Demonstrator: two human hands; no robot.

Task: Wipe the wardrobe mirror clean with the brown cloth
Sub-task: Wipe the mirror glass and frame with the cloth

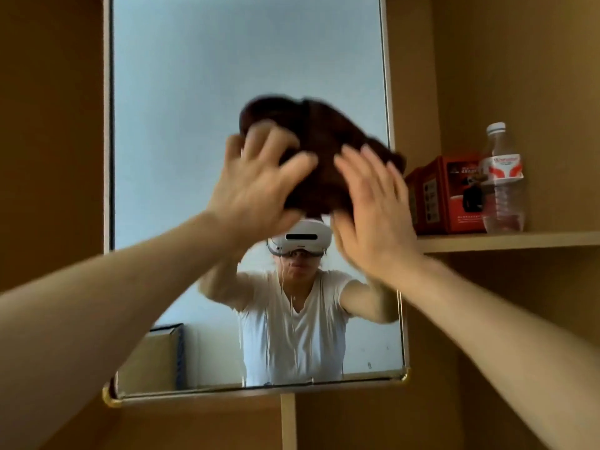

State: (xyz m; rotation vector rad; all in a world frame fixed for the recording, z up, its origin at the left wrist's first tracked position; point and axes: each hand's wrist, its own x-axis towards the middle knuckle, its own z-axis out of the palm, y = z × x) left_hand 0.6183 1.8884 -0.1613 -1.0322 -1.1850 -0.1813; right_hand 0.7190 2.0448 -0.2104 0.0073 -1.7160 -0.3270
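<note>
The wardrobe mirror (194, 92) fills the middle of the view in a pale frame. A bunched brown cloth (321, 138) is pressed against the glass near its right edge, about mid-height. My left hand (256, 186) lies on the cloth's left side with fingers spread. My right hand (373, 212) presses flat on its right side, fingers pointing up. Both hands are blurred by motion. Water streaks run down the lower glass, where a person in a white shirt and headset is reflected.
To the right, a wooden shelf (519, 242) holds a red box (451, 193) and a clear plastic water bottle (503, 180), close to the mirror's right edge. Brown wardrobe panels surround the mirror. A cardboard box shows in the reflection at lower left.
</note>
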